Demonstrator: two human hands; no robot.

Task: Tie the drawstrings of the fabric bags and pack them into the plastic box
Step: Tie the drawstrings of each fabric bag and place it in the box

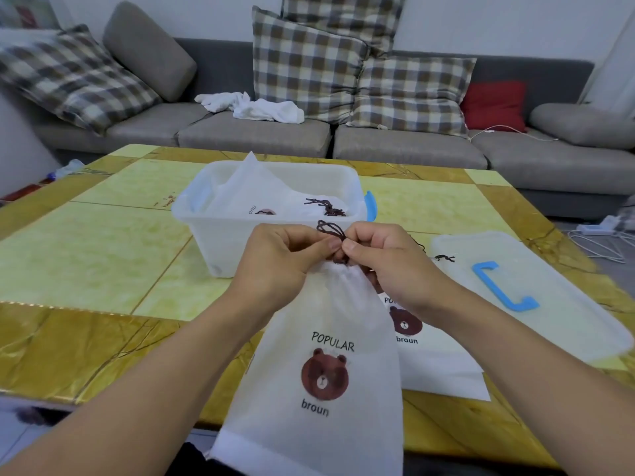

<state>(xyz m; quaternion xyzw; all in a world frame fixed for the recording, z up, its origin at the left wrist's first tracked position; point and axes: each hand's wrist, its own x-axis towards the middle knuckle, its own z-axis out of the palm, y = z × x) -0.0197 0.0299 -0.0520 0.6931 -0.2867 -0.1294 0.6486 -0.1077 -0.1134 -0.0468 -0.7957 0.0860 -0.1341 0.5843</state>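
So both hands are working at the gathered neck of a white fabric bag (323,372) with a brown bear and "POPULAR broun" printed on it. The left hand (278,259) is pinching the dark drawstring (331,231) with thumb and fingertips, and the right hand (385,259) is pinching it too from the 3 o'clock side, so each grip is clenched on the string, with thumbs nearly touching and a small loop sticking up between them. The bag is hanging down toward 6 o'clock, its bottom draping past the near edge of the yellow tabletop (103,235). Just at 12 o'clock from the hands the clear plastic box (220,235) is sitting open, already holding at least one tied bag (261,197) with its cord bunched on top. A second bear bag (436,365) is lying flat at about 4 o'clock, partly under the right forearm, and the box lid (556,290) with its blue handle is resting at 3 o'clock. A grey sofa (254,132) with plaid cushions is filling the background.
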